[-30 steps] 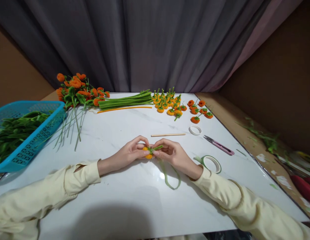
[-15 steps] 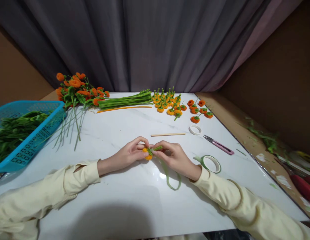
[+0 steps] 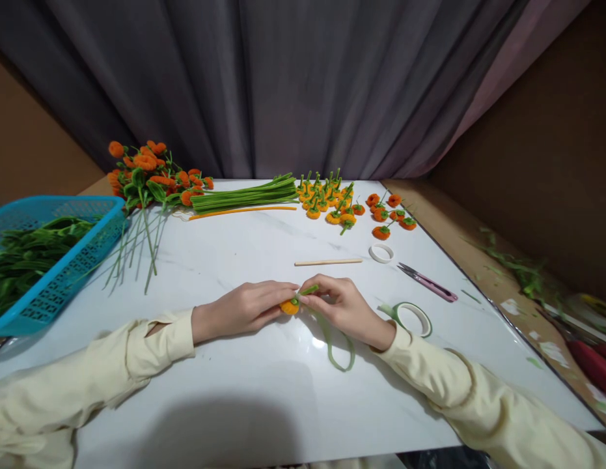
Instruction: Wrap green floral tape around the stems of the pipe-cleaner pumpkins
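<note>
A yellow-orange fuzzy flower head (image 3: pixel 289 307) with a short green stem (image 3: pixel 310 290) is between my two hands, just above the table. My left hand (image 3: pixel 244 308) holds the flower head at its fingertips, the fingers straight and pressed together. On the stem side, my right hand (image 3: pixel 344 309) pinches the stem together with a strip of green floral tape. Below my right hand the loose tape (image 3: pixel 349 358) curls in a loop on the table. The exact wrap at the stem base is hidden by my fingers.
On the white table (image 3: pixel 224 397) lie a green tape roll (image 3: pixel 428 324), pink-handled snips (image 3: pixel 429 284), a white tape ring (image 3: pixel 381 260) and a thin stick (image 3: pixel 328 262). Behind are yellow flower heads (image 3: pixel 322 202), orange ones (image 3: pixel 381 231) and green stems (image 3: pixel 244 197). A blue basket (image 3: pixel 73 273) holds leaves.
My left hand's raised, bent fingers have straightened and lowered over the flower. My right hand keeps its pinch in nearly the same place.
</note>
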{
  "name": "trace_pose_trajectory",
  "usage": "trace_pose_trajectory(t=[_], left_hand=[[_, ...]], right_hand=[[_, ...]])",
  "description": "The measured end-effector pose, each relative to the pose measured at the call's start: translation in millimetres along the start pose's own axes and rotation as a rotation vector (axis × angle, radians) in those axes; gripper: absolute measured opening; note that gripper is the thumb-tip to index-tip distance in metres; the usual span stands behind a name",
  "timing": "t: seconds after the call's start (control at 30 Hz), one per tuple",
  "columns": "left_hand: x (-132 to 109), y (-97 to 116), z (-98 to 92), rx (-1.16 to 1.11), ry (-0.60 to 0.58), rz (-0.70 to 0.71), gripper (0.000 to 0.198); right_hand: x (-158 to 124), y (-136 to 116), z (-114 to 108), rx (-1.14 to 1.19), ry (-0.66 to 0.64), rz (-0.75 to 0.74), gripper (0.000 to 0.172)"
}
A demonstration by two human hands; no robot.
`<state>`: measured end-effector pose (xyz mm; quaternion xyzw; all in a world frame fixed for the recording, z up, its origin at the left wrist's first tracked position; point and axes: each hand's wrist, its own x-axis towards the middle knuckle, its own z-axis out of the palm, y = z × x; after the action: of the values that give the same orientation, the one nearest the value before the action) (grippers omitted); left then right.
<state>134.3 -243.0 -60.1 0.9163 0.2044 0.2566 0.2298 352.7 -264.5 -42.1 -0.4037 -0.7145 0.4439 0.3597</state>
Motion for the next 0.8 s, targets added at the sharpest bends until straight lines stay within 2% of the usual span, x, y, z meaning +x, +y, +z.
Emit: trace_pose_trajectory(t=[0.17, 0.33, 0.57, 0.8], left_hand=[[-1.4, -1.4, -0.3, 0.012, 0.008, 0.011, 0.031], [-1.8, -2.3, -1.1, 0.152, -0.018, 0.094, 0.030], [-0.2, -0.5, -1.9, 0.129, -0.074, 0.047, 0.029], [-3.4, -4.3, -0.1, 0.219, -0.008, 0.183, 0.029]], right_hand=[[0.2, -1.0, 0.1, 0.064, -0.035, 0.020, 0.015], [-0.5, -3.2, 0.2, 0.107, -0.042, 0.037, 0.018], [-0.8, -3.3, 0.5, 0.160, -0.054, 0.065, 0.023], [-0.9, -5.0, 0.3, 0.185, -0.059, 0.073, 0.023]])
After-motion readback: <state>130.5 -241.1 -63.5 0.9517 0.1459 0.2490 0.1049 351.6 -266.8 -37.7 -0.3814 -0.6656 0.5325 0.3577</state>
